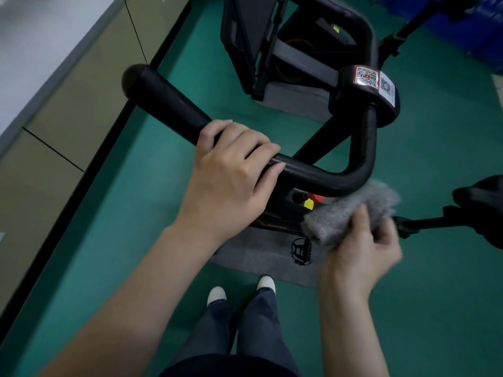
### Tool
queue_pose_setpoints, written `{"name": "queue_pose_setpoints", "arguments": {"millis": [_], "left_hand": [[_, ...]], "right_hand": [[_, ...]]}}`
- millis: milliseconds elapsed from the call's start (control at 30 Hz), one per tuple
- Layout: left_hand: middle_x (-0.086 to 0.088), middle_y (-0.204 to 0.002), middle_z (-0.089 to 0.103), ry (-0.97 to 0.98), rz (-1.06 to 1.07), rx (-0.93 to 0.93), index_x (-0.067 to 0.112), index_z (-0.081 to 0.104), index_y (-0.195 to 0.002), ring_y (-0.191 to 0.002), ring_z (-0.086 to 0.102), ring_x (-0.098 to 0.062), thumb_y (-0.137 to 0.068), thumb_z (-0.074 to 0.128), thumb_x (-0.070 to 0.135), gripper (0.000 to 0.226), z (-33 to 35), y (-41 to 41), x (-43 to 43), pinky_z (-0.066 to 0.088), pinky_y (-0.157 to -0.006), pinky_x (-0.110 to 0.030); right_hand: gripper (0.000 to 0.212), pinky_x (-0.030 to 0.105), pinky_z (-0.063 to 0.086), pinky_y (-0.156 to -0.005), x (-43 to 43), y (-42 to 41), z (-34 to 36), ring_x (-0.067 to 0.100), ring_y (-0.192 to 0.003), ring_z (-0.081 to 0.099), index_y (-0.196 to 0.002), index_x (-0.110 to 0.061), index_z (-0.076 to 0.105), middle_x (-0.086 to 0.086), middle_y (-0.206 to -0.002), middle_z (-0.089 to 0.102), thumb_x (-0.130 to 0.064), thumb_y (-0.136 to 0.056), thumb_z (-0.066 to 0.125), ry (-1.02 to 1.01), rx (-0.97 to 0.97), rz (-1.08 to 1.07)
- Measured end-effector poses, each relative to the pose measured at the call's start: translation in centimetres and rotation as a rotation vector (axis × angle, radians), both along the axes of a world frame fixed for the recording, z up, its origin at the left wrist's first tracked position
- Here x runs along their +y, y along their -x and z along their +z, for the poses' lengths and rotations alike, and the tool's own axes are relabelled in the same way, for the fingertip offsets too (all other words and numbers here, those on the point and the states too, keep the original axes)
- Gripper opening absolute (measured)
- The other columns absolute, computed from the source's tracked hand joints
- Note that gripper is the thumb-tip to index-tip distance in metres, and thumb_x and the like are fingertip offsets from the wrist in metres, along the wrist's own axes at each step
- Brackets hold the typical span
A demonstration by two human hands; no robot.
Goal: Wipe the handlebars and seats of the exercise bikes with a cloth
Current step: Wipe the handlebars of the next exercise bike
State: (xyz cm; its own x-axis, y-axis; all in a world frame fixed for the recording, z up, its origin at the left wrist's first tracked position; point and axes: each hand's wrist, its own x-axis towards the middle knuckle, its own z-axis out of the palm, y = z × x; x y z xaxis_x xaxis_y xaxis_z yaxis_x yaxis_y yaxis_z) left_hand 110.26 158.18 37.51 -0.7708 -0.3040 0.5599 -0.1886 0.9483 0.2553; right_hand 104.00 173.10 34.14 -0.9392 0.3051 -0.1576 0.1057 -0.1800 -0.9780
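A black padded handlebar (168,104) of an exercise bike curves across the middle of the view. My left hand (231,170) grips the near bar, fingers curled over its top. A folded grey cloth (351,210) is held in my right hand (362,254), just below and to the right of the bar's bend; the hand is blurred. The cloth's upper edge lies close under the bend, contact unclear. The bike's black seat (484,205) shows at the right edge on its post.
QR stickers (367,77) mark the handlebar's centre clamp. A pedal (300,250) and a grey floor mat (261,257) lie below on green flooring. A second bike frame (253,42) stands further back. A beige wall (62,104) runs along the left. My shoes (217,295) stand near the mat.
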Motion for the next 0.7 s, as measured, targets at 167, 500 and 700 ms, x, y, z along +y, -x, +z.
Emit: {"name": "queue_pose_setpoints", "arguments": {"millis": [167, 500, 700], "left_hand": [[0.002, -0.096, 0.068, 0.001, 0.004, -0.003, 0.014, 0.071, -0.099, -0.094, 0.061, -0.021, -0.091, 0.059, 0.028, 0.020, -0.1, 0.0, 0.0, 0.026, -0.101, -0.034], [0.002, -0.096, 0.067, 0.008, 0.000, -0.012, 0.013, 0.070, -0.099, -0.096, 0.060, -0.023, -0.091, 0.056, 0.025, 0.019, -0.1, 0.0, 0.0, 0.026, -0.102, -0.033], [0.002, -0.096, 0.068, -0.014, 0.004, 0.003, 0.014, 0.071, -0.100, -0.095, 0.061, -0.021, -0.092, 0.058, 0.024, 0.018, -0.1, 0.0, 0.0, 0.025, -0.103, -0.033]], "right_hand": [[0.017, 0.023, 0.046, -0.085, -0.6, 0.4, 1.5, 0.022, -0.097, 0.053, -0.098, 0.005, 0.069, 0.016, -0.101, 0.057, 0.007, -0.084, 0.058, -0.774, 0.595, 0.098], [0.029, 0.014, 0.042, -0.084, -2.4, 0.6, 4.6, 0.021, -0.091, 0.060, -0.100, -0.007, 0.073, -0.001, -0.093, 0.070, 0.009, -0.079, 0.062, -0.905, 0.716, 0.542], [0.023, -0.002, 0.033, -0.073, -1.4, 2.4, 5.7, 0.007, -0.082, 0.060, -0.098, -0.012, 0.074, -0.014, -0.082, 0.063, 0.000, -0.083, 0.062, -0.905, 0.507, 0.527]]}}
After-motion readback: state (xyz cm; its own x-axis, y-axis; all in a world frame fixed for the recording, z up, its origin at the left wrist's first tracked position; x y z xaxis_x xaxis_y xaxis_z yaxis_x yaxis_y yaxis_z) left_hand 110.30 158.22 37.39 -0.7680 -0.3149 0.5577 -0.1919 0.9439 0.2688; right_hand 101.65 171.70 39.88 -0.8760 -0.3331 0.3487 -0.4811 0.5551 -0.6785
